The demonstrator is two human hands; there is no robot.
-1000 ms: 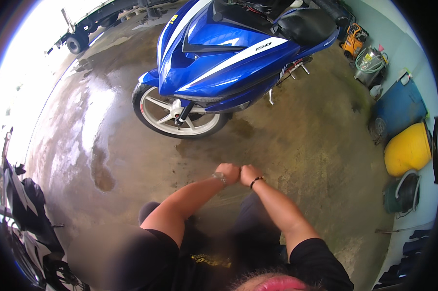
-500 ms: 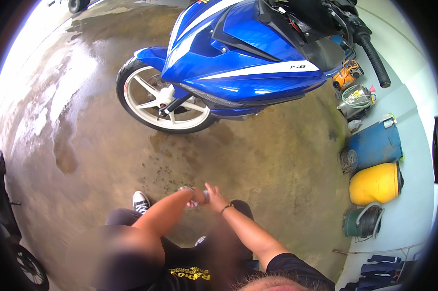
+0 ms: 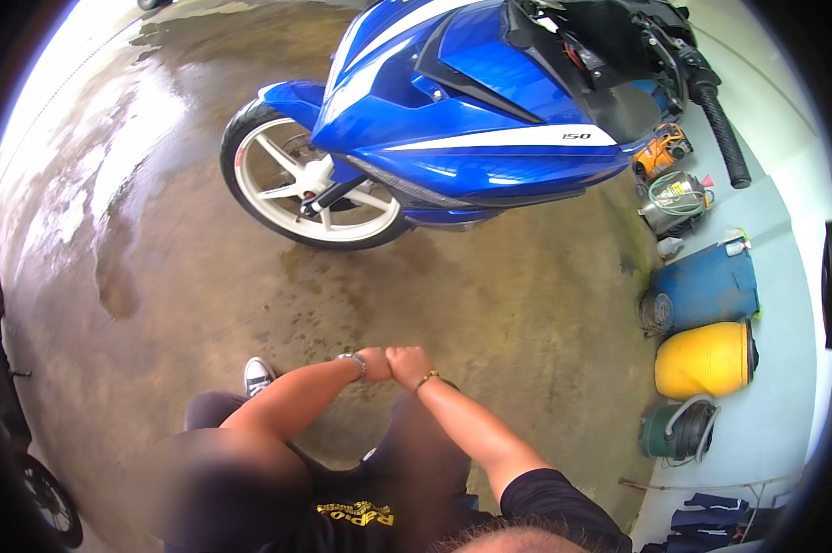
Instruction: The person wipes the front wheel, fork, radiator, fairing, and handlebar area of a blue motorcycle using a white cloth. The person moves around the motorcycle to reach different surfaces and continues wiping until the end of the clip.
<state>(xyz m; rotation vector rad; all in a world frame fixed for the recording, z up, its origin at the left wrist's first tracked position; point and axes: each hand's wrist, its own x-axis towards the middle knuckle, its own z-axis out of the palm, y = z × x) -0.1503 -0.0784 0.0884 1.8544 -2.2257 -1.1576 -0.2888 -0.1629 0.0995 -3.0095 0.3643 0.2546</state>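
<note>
Motorcycle point(image 3: 471, 120), glossy blue with white stripes, stands ahead on the wet-patched floor point(image 3: 527, 304), its pale-spoked front wheel point(image 3: 316, 173) well apart from the person. Along the right wall sit a blue container point(image 3: 708, 293), a yellow barrel point(image 3: 700, 359) and a green tub point(image 3: 660, 431) with grey hose, their contents hidden. The left hand point(image 3: 374, 362) and right hand point(image 3: 408, 366) meet, fingers curled; whether they grip anything, I cannot tell.
</note>
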